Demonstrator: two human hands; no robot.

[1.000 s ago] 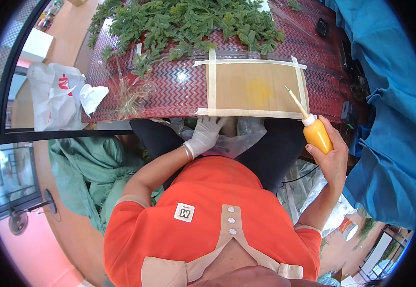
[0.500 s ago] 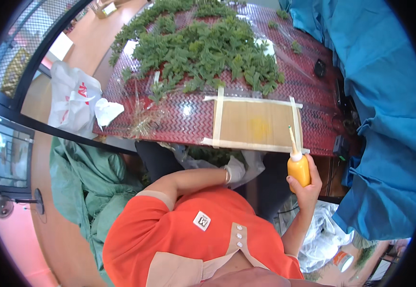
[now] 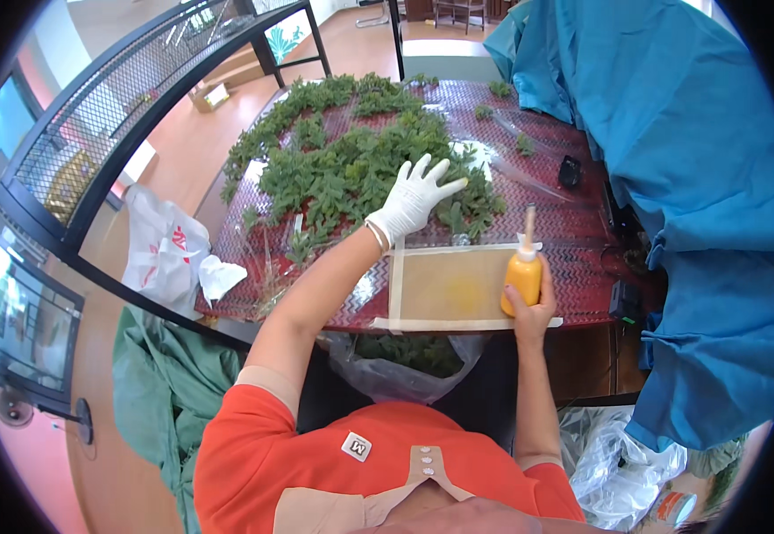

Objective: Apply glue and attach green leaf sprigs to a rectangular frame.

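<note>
My left hand [image 3: 415,198], in a white glove, reaches over a heap of artificial-looking green leaf sprigs [image 3: 334,169] with its fingers spread; nothing shows in it. Whether it touches the leaves I cannot tell. My bare right hand [image 3: 536,307] is wrapped round a yellow squeeze bottle [image 3: 521,283], held upright with its long pale nozzle pointing up. Behind the bottle lies a tan board [image 3: 431,283] edged with pale tape and marked by a yellow smear. The bottle covers the board's right part.
Beneath everything is a red zigzag-patterned table cover [image 3: 574,285]. Blue cloth [image 3: 672,160] hangs along the right. A white plastic bag [image 3: 160,254] stands at the left edge, and a clear bag of green sprigs [image 3: 405,356] is below the front edge. Small black objects [image 3: 569,172] lie at the right.
My left hand has come up from the bag below the table edge to over the leaf heap, fingers spread. My right hand and the bottle have shifted slightly left and up; the view has tilted.
</note>
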